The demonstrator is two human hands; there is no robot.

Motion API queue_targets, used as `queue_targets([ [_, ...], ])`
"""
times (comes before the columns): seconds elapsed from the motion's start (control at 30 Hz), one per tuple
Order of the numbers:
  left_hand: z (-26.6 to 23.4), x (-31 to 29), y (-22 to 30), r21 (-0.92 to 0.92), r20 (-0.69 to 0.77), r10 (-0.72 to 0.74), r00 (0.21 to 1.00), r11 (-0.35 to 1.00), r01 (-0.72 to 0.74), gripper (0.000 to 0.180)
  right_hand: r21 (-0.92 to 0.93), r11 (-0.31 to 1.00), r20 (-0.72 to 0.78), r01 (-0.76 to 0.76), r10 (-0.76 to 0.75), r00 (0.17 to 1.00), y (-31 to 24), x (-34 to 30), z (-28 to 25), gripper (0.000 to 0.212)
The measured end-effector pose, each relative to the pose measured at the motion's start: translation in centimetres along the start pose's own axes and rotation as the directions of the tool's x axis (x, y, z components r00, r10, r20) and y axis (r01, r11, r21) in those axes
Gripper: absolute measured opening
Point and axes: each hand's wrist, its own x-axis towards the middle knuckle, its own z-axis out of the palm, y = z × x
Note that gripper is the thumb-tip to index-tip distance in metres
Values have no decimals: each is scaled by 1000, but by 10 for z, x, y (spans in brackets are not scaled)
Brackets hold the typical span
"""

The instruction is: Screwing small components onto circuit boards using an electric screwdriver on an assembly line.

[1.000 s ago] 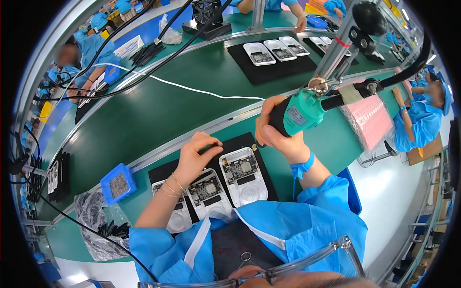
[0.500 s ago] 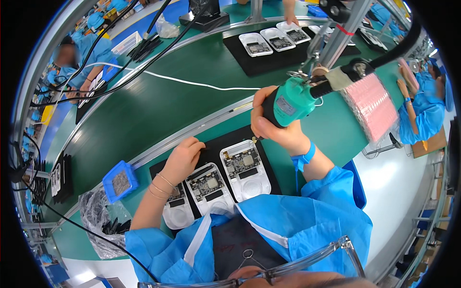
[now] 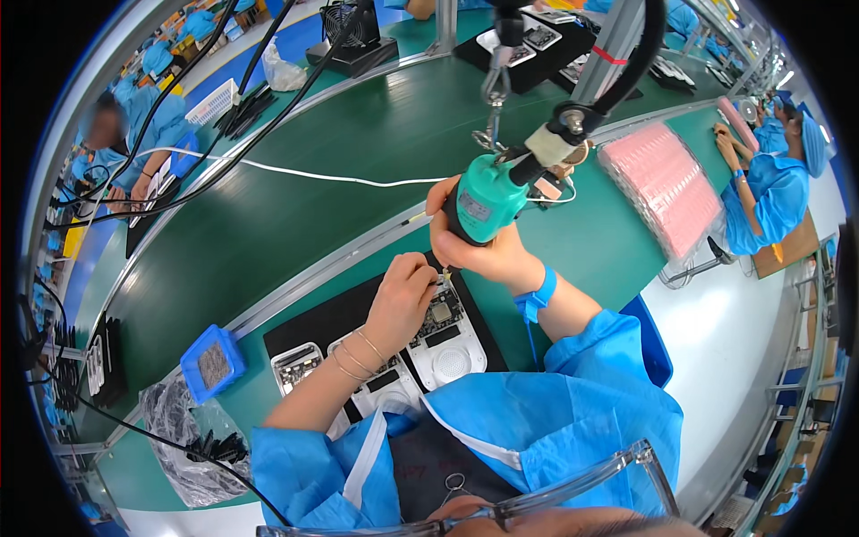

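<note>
The right hand (image 3: 488, 255) has its fingers wrapped around a green-and-black cylindrical power screwdriver (image 3: 488, 201), grasping it by the black lower part. The tool leans over the far end of the rightmost white plastic case (image 3: 452, 358), which has an exposed circuit board and a round speaker grille; whether its tip touches the case cannot be told. A thick black hose (image 3: 637, 54) joins the tool's upper end.

The left hand (image 3: 407, 291) reaches over the middle white case (image 3: 392, 394), its fingers bent and drawn close together at the far end of the rightmost case, just beside the tool's tip. Whether they pinch anything cannot be told. The left forearm partly covers the middle case and passes beside the left white case (image 3: 295, 365). All 3 cases lie on a black rectangular mat (image 3: 304, 324) on the green desk (image 3: 582, 242).

Left of the mat are a blue plastic tray (image 3: 190, 369) of small grey parts and a clear plastic bag (image 3: 170, 416) with black strips. Right of the tool lies a plastic-wrapped pink bundle (image 3: 662, 188).
</note>
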Motion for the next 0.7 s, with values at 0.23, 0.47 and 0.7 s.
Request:
queue_targets([
  [0.23,7,-6,-4,-51,34,-71,997,996,72,27,-93,995,-8,-24,24,1000,2,2,-1,25],
  [0.47,8,-8,-5,-54,37,-63,997,996,64,27,-56,998,13,-42,43,999,14,2,0,26],
  [0.7,13,-11,-6,-19,25,-49,999,999,49,27,-134,991,-15,29,-31,999,25,1,0,23],
])
